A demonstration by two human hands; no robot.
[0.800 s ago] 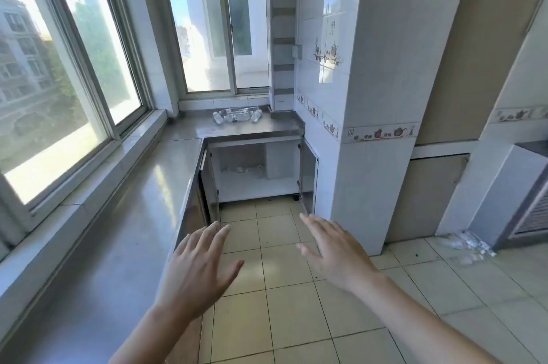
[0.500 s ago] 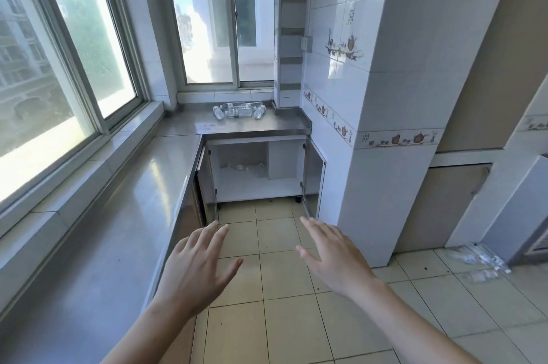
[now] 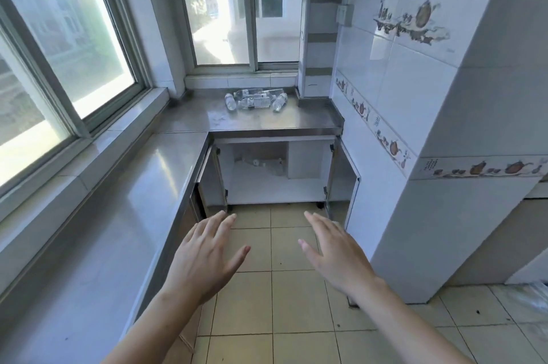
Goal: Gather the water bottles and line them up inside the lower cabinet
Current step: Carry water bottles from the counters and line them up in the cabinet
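Observation:
Several clear water bottles [image 3: 255, 99] lie on their sides in a pile at the back of the steel counter [image 3: 267, 119], under the far window. Below that counter the lower cabinet [image 3: 272, 190] stands with both doors swung open; its white shelf is bare at the front, and small clear items lie at its back. My left hand [image 3: 204, 257] and my right hand [image 3: 333, 254] are stretched out over the tiled floor, fingers spread, holding nothing, well short of the cabinet and the bottles.
A long steel counter [image 3: 112, 230] runs along the windows on my left. A white tiled pillar [image 3: 430, 156] juts out on the right, close to the cabinet's right door [image 3: 341, 183]. Crumpled clear plastic [image 3: 533, 294] lies on the floor at the far right.
The view has moved forward toward the cabinet and the bottles, which now look larger. Both hands stay spread and empty in front of me.

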